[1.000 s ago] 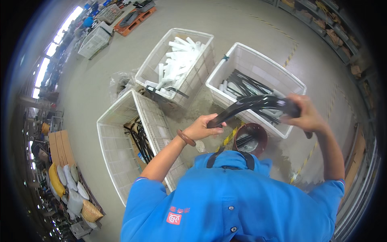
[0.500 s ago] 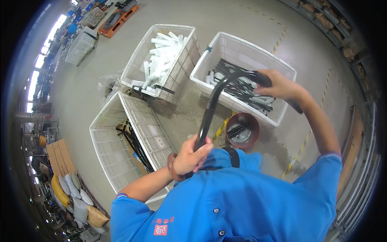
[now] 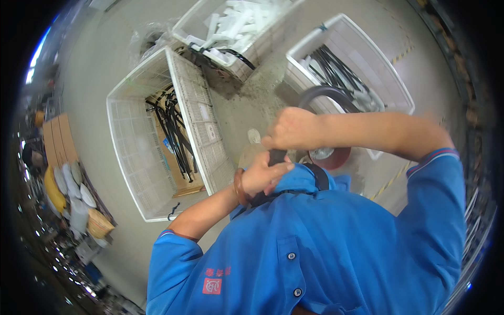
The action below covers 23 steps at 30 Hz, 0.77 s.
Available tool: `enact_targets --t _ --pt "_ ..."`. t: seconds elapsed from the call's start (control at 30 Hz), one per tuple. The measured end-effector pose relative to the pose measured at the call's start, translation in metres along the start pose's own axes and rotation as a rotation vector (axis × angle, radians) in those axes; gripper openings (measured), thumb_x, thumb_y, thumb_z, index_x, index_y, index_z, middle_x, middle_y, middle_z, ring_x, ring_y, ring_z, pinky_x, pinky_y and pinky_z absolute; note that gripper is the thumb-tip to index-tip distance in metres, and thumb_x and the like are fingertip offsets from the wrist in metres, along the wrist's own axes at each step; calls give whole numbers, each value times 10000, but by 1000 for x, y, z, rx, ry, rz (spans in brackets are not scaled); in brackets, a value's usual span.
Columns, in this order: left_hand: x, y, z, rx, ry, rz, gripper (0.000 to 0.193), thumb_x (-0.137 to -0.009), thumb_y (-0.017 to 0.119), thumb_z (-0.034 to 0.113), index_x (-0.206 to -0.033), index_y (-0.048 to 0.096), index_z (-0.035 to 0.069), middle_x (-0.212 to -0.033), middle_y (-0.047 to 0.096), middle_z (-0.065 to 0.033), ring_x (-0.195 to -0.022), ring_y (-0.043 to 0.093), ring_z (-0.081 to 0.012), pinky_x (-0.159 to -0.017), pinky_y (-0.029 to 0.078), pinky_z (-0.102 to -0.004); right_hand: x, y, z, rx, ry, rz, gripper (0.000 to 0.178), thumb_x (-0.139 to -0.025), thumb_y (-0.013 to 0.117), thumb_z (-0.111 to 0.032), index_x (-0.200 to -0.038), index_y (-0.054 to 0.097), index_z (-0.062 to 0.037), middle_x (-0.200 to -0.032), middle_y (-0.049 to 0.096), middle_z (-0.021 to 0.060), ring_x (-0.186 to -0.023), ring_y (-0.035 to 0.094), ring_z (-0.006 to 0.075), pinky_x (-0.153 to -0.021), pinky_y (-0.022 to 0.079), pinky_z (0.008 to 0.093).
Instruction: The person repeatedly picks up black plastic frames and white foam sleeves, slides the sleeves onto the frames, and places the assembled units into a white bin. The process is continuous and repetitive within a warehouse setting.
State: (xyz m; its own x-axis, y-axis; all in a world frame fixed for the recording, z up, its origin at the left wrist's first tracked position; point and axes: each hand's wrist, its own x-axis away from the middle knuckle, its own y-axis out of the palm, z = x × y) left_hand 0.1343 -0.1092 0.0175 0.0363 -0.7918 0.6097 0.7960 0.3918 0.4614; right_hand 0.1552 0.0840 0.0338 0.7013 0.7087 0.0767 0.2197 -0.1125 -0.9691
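My left hand [image 3: 262, 177], with a brown bracelet at its wrist, is closed round a bent black tube [image 3: 332, 92] close to my waist. Just above it, my right hand [image 3: 295, 129] wraps the same tube, its forearm reaching across from the right. The tube's curved end arches beyond my right hand, over the near side of a white crate [image 3: 395, 83]. Black tubes [image 3: 336, 71] and pale pieces lie in that crate. My fingers hide much of the gripped part, and the right hand is slightly blurred.
To the left stands a white crate [image 3: 122, 157] with slim black rods [image 3: 176, 131] inside. Farther off, another crate [image 3: 184, 27] holds white tubes [image 3: 241, 21]. A reddish bucket [image 3: 338, 157] sits beyond my waist. Cardboard [image 3: 59, 139] and sacks [image 3: 55, 189] lie far left.
My right hand has moved left and down along the tube, from its curved end to just above my left hand. The view has shifted, and the crates appear in different places.
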Motion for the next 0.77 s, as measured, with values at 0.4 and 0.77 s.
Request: enact_targets --t 0.4,0.77 --pt "4 -217 96 -80 126 302 218 -888 704 199 -964 578 38 -560 456 38 -390 407 -60 -366 314 -247 -199 -32 204 30 44 -139 127 -671 714 -159 -746 628 -102 -694 656 91 -712 675 328 -604 513 439" --pt "-36 -386 74 261 145 1046 380 -927 675 230 -1259 604 60 -583 495 16 -420 455 -87 -390 371 -251 -242 48 484 -560 705 630 453 -813 719 -177 -1251 632 -100 -1125 689 156 -1088 644 278 -940 515 398"
